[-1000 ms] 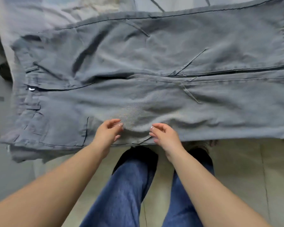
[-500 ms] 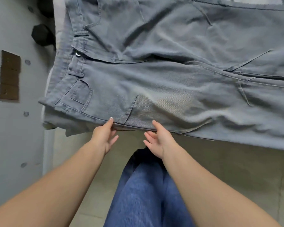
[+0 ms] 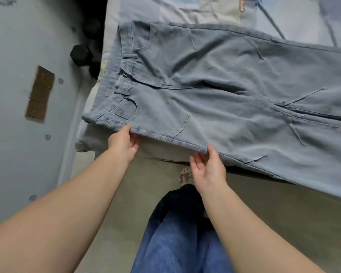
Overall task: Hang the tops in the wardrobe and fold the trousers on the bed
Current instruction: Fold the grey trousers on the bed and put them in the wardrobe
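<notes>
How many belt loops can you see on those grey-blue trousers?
2. One belt loop sits on the waistband above the button; the other belt loop lies below it, near the front pocket. More may be hidden underneath the trousers or blurred.

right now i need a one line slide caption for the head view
Both hands, left hand and right hand, pinch the near edge of grey-blue trousers spread flat on the bed.

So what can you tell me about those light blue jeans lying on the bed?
The jeans look like pale, faded blue denim, spread front up across the bed, waistband at the left, legs running off to the right. A metal button, belt loops and curved front pockets show. The cloth is creased. The near edge overhangs the bed, where the left hand and the right hand pinch its side seam.
</notes>
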Demonstrator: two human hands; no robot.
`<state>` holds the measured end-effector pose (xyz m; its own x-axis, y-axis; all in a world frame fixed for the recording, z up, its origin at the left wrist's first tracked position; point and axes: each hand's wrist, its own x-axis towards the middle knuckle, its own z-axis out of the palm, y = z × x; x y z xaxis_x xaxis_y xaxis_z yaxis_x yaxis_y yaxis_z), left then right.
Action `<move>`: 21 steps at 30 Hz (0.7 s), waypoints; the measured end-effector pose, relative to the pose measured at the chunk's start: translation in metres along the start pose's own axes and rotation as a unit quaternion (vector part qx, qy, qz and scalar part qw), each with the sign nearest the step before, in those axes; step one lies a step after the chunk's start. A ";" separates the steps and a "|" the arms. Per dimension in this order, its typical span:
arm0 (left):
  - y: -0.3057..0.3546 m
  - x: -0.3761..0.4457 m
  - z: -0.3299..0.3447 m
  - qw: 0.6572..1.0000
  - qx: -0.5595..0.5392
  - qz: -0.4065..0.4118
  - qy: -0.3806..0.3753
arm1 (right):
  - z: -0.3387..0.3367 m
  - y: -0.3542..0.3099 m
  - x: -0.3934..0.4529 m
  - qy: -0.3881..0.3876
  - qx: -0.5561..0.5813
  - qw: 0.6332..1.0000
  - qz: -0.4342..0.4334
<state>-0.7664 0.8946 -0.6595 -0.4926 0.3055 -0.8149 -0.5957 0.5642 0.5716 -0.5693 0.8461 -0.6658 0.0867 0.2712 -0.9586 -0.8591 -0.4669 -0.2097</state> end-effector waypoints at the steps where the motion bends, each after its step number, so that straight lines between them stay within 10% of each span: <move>1: 0.009 -0.003 0.001 1.000 0.002 0.007 -0.001 | 0.002 -0.008 -0.005 -0.003 -0.004 1.000 -0.016; 12: 0.110 0.003 0.096 0.970 -0.008 0.243 0.016 | 0.131 -0.132 0.010 -0.073 -0.342 0.867 -0.355; 21: 0.178 0.091 0.242 0.964 0.026 0.263 -0.031 | 0.274 -0.221 0.114 -0.048 -0.368 0.831 -0.413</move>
<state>-0.7638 1.2092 -0.6553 -0.6777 0.6044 -0.4189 -0.2403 0.3564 0.9029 -0.5076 1.2113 -0.6758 0.4234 0.8047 -0.4160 0.0195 -0.4672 -0.8839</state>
